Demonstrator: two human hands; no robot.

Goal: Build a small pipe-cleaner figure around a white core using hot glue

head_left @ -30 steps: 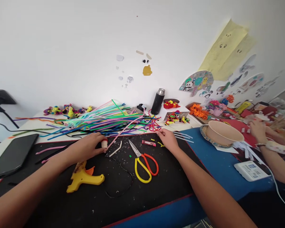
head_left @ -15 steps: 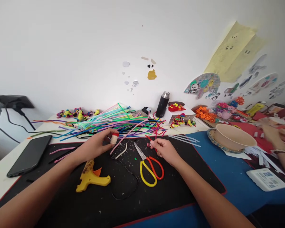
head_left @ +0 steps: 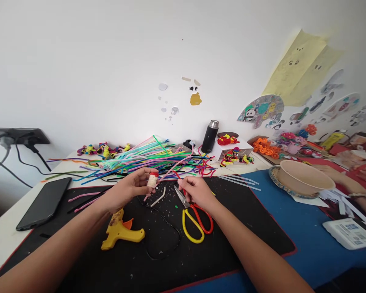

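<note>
Between the fingers and thumb of my left hand (head_left: 131, 190) is a small white cylinder with a red top (head_left: 153, 179), held upright. My right hand (head_left: 197, 190) pinches a red pipe cleaner (head_left: 177, 175), whose end sticks out to the upper left. Under my right hand lie scissors (head_left: 192, 228) with one yellow and one red handle, blades partly spread. A yellow glue gun (head_left: 121, 232) rests on the black mat (head_left: 213, 260) below my left hand. A short cream stick (head_left: 158, 197) lies between my hands.
Behind my hands is a heap of coloured pipe cleaners (head_left: 143, 156). A black bottle (head_left: 210, 136) stands by the wall. At the left lies a phone (head_left: 44, 203). To the right are clear glue sticks (head_left: 239, 180), a beige bowl (head_left: 306, 177) and another person's hands.
My right hand has moved left towards my left hand, now over the scissors' blades. The red-topped cylinder has turned and moved slightly right. The view has shifted a little.
</note>
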